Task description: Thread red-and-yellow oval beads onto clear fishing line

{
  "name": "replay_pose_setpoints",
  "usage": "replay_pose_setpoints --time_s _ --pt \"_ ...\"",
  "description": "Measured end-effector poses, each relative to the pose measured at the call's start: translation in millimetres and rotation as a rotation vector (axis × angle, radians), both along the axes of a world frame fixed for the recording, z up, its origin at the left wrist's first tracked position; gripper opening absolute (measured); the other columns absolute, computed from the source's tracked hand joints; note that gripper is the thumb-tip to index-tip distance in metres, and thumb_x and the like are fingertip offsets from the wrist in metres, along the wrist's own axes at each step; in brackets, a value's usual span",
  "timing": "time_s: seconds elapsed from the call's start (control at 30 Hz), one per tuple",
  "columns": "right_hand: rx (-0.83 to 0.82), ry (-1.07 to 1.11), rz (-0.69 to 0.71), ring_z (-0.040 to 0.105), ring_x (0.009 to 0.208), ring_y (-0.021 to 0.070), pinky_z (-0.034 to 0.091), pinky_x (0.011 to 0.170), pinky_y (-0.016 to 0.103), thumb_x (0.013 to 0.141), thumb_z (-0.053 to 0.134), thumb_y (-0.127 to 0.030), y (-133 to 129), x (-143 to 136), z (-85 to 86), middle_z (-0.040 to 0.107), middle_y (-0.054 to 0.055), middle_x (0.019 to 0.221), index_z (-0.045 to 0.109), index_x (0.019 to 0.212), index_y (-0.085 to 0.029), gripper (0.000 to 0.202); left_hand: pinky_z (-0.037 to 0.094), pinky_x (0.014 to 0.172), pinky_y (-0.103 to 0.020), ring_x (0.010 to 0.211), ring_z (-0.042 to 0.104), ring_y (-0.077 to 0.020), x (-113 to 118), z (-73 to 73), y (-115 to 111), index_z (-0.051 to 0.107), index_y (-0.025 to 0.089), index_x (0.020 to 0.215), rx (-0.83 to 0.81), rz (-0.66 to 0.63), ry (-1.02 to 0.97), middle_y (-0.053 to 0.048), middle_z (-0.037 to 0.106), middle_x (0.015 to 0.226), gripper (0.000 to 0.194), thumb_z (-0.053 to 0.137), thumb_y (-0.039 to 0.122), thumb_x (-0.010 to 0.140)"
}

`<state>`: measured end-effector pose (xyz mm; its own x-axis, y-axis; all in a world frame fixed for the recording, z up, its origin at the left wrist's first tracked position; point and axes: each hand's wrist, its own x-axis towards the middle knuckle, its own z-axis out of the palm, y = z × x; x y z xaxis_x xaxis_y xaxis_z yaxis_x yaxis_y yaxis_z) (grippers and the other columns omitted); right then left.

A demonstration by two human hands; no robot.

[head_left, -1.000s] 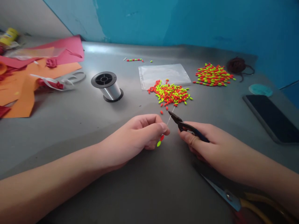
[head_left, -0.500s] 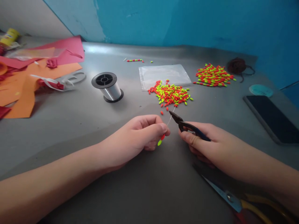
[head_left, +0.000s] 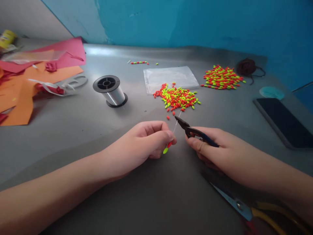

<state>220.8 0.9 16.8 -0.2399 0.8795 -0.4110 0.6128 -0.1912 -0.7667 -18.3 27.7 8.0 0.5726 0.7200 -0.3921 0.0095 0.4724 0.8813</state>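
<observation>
Between thumb and fingers, my left hand (head_left: 154, 139) pinches a thin clear line (head_left: 175, 126). A red bead and a yellow-green bead (head_left: 165, 150) hang below those fingertips. My right hand (head_left: 207, 145) is wrapped round dark-handled pliers (head_left: 187, 126), whose pointed jaws meet the line just above my left fingers. The line's upper end reaches toward a loose pile of red and yellow-green beads (head_left: 179, 98). Whether the jaws are fully closed on the line is too fine to make out.
A spool of clear line (head_left: 114, 96) stands left of the bead pile. Behind lie a plastic bag (head_left: 171, 76), a second bead pile (head_left: 222, 78) and dark yarn (head_left: 246, 67). A phone (head_left: 285, 122) and scissors (head_left: 239, 205) lie right; coloured paper (head_left: 24, 109) spreads left.
Almost nothing differs. The whole view has shifted slightly, and both hands keep the same grip, with the plier tips still at the line.
</observation>
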Motion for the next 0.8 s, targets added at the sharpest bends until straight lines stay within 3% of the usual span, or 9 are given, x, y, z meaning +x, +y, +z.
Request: replay_pose_setpoints --time_s 0.1,0.23,0.33,0.4,0.47,0.53,0.6,0.7,0.8 --pt "-0.111 0.013 0.000 0.046 0.050 0.0152 0.042 0.049 0.027 0.105 0.060 -0.056 1 1 0.9 0.053 -0.004 0.061 0.076 0.102 -0.025 0.035 0.023 0.059 -0.029 0.063 0.031 -0.0110 -1 0.2 -1 0.053 0.019 0.076 0.002 -0.003 0.022 0.004 0.044 0.068 0.033 0.067 0.034 0.101" --pt "-0.232 0.124 0.029 0.042 0.053 0.0131 0.036 0.045 0.024 0.104 0.059 -0.063 5 7 1.0 0.050 -0.004 0.065 0.062 0.084 -0.024 0.044 0.022 0.059 -0.029 0.063 0.029 -0.0121 2 1.5 -2 0.063 0.018 0.081 -0.022 0.048 -0.003 0.004 0.040 0.068 0.029 0.064 0.038 0.102" --pt "-0.284 0.190 0.070 0.040 0.055 0.0123 0.034 0.044 0.023 0.104 0.060 -0.064 7 8 2.8 0.048 -0.005 0.068 0.058 0.085 -0.023 0.045 0.023 0.057 -0.029 0.060 0.028 -0.0134 3 1.3 0 0.068 0.017 0.086 -0.097 0.116 -0.042 0.004 0.036 0.063 0.030 0.057 0.040 0.102" --pt "-0.240 0.172 0.101 0.044 0.056 0.0133 0.039 0.047 0.023 0.105 0.060 -0.061 9 7 6.0 0.049 -0.005 0.067 0.064 0.090 -0.023 0.041 0.025 0.056 -0.029 0.058 0.029 -0.0138 2 0.6 2 0.069 0.017 0.089 -0.160 0.160 -0.079 0.002 0.039 0.063 0.027 0.053 0.036 0.099" --pt "-0.151 0.124 0.154 0.058 0.065 0.0174 0.050 0.058 0.026 0.104 0.061 -0.057 9 5 9.9 0.059 -0.002 0.069 0.073 0.095 -0.024 0.037 0.029 0.056 -0.028 0.057 0.032 -0.0140 1 0.3 3 0.068 0.017 0.091 -0.211 0.177 -0.125 0.001 0.043 0.063 0.019 0.052 0.028 0.093" --pt "-0.079 0.082 0.202 0.071 0.088 0.0244 0.058 0.077 0.031 0.102 0.065 -0.055 10 4 13.2 0.075 0.002 0.085 0.079 0.100 -0.026 0.033 0.032 0.058 -0.028 0.057 0.037 -0.0139 0 0.6 4 0.066 0.017 0.091 -0.243 0.186 -0.158 0.000 0.048 0.066 0.015 0.053 0.019 0.084" --pt "-0.056 0.059 0.227 0.074 0.107 0.0297 0.059 0.090 0.034 0.100 0.068 -0.055 11 4 15.0 0.083 0.003 0.105 0.082 0.102 -0.028 0.030 0.035 0.060 -0.027 0.059 0.042 -0.0132 0 0.8 4 0.065 0.016 0.091 -0.253 0.199 -0.180 -0.001 0.052 0.069 0.023 0.055 0.010 0.072" --pt "-0.043 0.045 0.219 0.076 0.112 0.0324 0.061 0.092 0.036 0.099 0.069 -0.054 11 5 15.1 0.085 0.003 0.110 0.085 0.102 -0.028 0.031 0.041 0.064 -0.027 0.062 0.049 -0.0130 -1 -0.4 5 0.065 0.015 0.091 -0.229 0.203 -0.194 0.000 0.055 0.072 0.040 0.054 -0.001 0.056" --pt "-0.026 0.041 0.215 0.077 0.110 0.0336 0.064 0.091 0.038 0.100 0.067 -0.054 11 5 13.9 0.086 0.005 0.109 0.087 0.104 -0.027 0.034 0.049 0.069 -0.028 0.067 0.056 -0.0140 -2 -3.2 6 0.066 0.016 0.091 -0.214 0.199 -0.220 -0.001 0.059 0.076 0.043 0.053 -0.005 0.055"
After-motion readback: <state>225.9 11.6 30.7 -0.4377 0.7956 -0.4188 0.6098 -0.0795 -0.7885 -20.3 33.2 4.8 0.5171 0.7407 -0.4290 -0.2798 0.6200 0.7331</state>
